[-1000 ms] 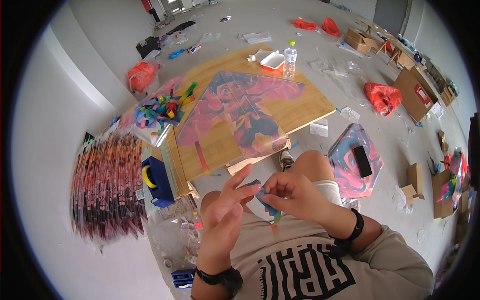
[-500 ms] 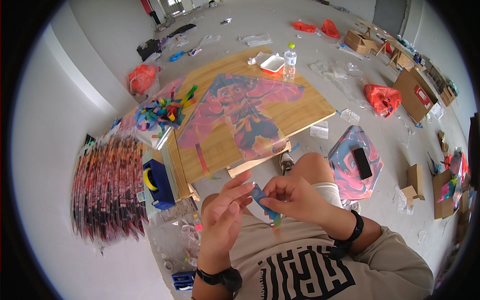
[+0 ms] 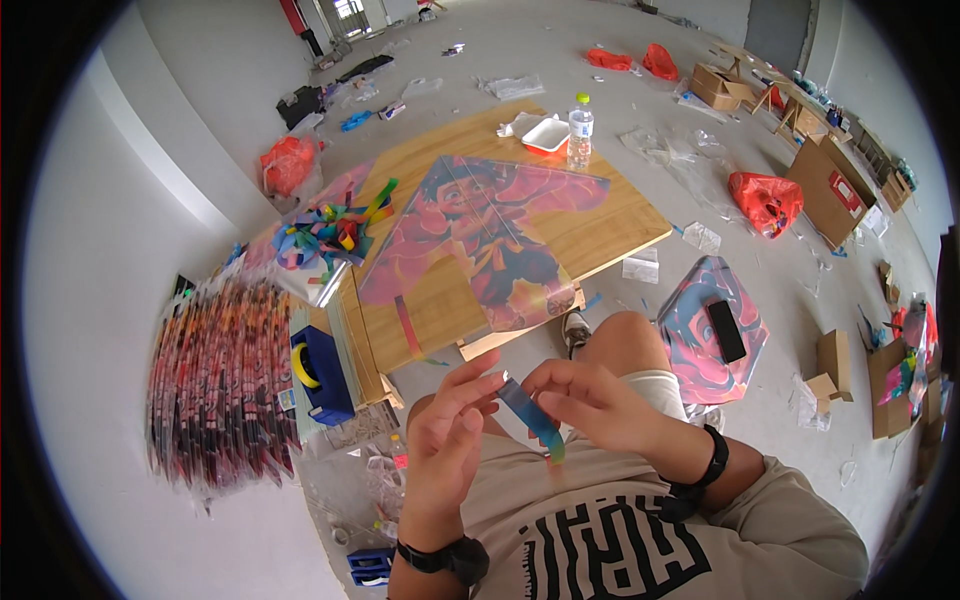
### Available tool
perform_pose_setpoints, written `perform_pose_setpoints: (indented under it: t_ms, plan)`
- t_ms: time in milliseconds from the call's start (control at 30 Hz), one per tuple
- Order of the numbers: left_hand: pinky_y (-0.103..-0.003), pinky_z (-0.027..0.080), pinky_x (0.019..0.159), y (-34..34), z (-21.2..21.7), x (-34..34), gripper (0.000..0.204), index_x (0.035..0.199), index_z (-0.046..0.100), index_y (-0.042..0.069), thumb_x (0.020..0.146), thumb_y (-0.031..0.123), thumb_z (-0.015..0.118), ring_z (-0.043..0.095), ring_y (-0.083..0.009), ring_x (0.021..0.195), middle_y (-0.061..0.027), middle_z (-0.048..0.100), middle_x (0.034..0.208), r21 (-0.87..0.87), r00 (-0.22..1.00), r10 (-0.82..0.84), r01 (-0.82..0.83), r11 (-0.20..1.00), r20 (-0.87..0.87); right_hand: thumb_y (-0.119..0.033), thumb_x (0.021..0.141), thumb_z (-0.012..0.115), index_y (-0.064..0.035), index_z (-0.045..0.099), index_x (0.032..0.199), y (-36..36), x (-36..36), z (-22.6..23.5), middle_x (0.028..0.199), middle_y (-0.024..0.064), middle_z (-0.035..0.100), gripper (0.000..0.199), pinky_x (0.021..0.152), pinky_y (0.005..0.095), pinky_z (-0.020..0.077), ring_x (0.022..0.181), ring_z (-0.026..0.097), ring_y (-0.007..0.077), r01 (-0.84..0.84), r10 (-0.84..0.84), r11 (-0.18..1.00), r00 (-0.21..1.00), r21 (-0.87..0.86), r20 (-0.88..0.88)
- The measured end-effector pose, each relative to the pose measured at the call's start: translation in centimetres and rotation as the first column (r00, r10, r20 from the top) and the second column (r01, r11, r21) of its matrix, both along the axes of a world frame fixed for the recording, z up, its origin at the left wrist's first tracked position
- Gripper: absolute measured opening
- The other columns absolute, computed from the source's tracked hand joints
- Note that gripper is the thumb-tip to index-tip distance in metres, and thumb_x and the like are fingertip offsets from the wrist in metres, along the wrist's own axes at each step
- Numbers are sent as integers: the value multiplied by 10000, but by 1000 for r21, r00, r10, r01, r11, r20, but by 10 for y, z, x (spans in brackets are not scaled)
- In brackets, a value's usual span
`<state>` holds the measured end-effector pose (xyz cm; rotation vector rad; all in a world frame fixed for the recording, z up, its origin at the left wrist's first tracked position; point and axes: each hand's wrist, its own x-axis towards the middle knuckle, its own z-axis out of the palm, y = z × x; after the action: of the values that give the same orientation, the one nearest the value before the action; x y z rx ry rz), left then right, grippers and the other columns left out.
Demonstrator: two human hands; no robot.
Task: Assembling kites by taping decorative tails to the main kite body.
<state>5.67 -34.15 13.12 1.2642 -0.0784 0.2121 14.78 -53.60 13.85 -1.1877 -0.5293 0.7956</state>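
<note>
Right hand point(image 3: 600, 405) narrow, pinching thin blue-to-green ribbon strip point(image 3: 525, 407) just left of thumb; left hand point(image 3: 445, 430) at its upper end, pinch unclear; thumb since shifted edgeward, baring more ribbon to work

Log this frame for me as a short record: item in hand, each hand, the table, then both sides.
Item: narrow blue strip, green toward its lower end
Left hand: fingers at the strip's upper end
Right hand: fingers at the strip's right edge; exact grip unclear
Table: wooden tabletop with pink-and-dark printed sheet, clear plastic bottle with yellow-green cap, white-and-red tray
Left side: multicoloured ribbon pile, blue dispenser with yellow roll
Right side: black rectangular object on pink-and-blue printed panel
</note>
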Motion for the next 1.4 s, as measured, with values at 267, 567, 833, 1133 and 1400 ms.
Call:
perform_pose_setpoints:
  t_ms: [267,567,833,1133,1400]
  plan:
    - [-330,429,999,-5,4,1,345,1262,658,22,987,228,627,562,-190,1187,-140,535,1437,84,998,51,-54,995,34,-134,956,693,-33,653,976,5,4,-16,835,9,668,111,690,245,488,779,619,76,111,-78,991,929,-72,361]
    - [-301,507,894,-16,-1,3,440,1323,579,-18,904,50,697,627,-181,1037,-146,633,1182,466,908,391,-414,782,150,-97,950,694,-24,630,944,3,4,-6,854,-6,663,97,661,219,478,802,593,51,11,56,977,952,-215,301]
    - [-234,549,723,-10,-8,13,484,1304,580,-26,848,-43,740,670,-120,768,-93,694,952,257,977,213,-199,946,-25,-122,948,705,-11,641,950,-1,9,-18,854,24,676,129,692,236,502,796,624,80,11,44,987,941,-160,336]
    - [-231,536,711,-26,-22,37,170,1017,680,-36,857,-52,737,691,-135,809,-112,727,933,390,957,275,-289,874,94,-112,961,693,9,635,969,-18,23,-54,851,50,687,134,690,263,524,762,633,90,85,-51,990,958,-110,284]
    - [-257,522,748,-52,-36,80,113,970,663,2,886,29,733,683,-172,853,-108,724,931,607,968,248,-222,763,42,-120,961,693,9,633,969,-40,45,-85,838,55,694,142,695,260,526,754,632,90,182,-149,970,970,-164,193]
